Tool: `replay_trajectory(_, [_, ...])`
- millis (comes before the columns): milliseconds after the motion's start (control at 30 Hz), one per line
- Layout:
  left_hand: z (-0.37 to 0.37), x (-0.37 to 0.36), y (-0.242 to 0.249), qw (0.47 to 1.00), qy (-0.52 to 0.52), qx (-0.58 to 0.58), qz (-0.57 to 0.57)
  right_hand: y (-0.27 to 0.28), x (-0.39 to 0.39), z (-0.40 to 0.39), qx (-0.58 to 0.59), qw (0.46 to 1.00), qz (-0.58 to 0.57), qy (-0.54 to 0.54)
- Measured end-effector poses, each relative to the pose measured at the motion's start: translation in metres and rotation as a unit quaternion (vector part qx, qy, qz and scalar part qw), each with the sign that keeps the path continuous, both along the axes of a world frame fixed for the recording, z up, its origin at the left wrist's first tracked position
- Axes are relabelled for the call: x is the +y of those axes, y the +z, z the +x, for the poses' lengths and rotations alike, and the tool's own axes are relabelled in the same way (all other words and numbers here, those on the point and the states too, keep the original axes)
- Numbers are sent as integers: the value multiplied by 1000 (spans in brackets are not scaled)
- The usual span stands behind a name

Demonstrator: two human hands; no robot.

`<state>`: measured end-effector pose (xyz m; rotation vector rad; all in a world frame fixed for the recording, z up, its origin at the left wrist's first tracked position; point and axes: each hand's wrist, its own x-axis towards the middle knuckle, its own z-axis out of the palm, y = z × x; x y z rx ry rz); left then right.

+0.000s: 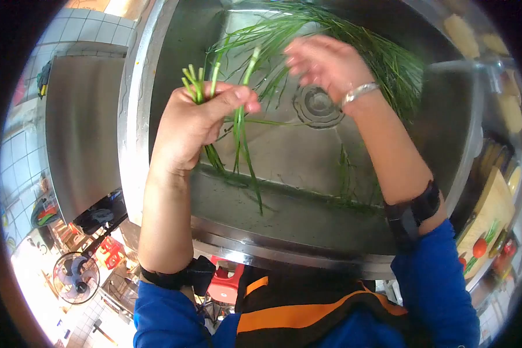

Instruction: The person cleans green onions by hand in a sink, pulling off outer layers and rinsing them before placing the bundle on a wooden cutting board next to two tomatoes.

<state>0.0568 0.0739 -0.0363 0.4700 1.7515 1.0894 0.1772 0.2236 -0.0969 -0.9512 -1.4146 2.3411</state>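
In my left hand [200, 116] is a small bunch of green stalks [241, 124], pale cut ends up and leaves hanging down into the metal sink [307, 156]. My right hand [325, 62], with a silver bracelet at the wrist, is raised above the drain [318, 105], its fingers apart and slightly curled, with nothing seen between them. More long green leaves [383, 58] lie along the far and right sides of the sink. Loose pieces [345, 168] are scattered on the sink's bottom.
Right of the sink, a wooden board [487, 214] bears a tomato [479, 247] and some greens. A steel surface [84, 133] stands at the left. A fan [76, 277] and a red stool [225, 281] are lower down.
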Motion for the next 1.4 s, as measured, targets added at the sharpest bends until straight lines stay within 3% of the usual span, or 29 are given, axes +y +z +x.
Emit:
replay_trajectory(33, [-2,-2,-2,1000,-1,-1,-2,1,-7,1,-1,1000,-2,-1])
replay_trajectory(100, [-6,-5,-9,998,58,-27,29,5,-28,3,36,971,18,236])
replay_trajectory(233, [-8,1,-16,995,84,18,45,11,-47,-3,24,972,-30,230])
replay_trajectory(333, [-7,5,-13,990,107,71,56,9,-44,-12,17,971,76,225])
replay_trajectory(400, [-11,5,-11,987,103,105,66,13,-41,-14,28,970,46,238])
replay_trajectory(467, [-14,6,-6,986,105,101,78,22,-35,-13,32,954,32,295])
replay_trajectory(767, [-37,-8,-4,978,159,55,124,18,-35,-7,15,954,-69,292])
replay_trajectory(1000, [-52,-16,2,965,198,72,156,19,-35,-2,-2,945,-37,324])
replay_trajectory(1067, [-56,-18,2,960,209,78,169,21,-35,1,2,945,-87,316])
replay_trajectory(1400, [-66,-23,3,934,263,139,196,13,-34,6,24,944,-84,319])
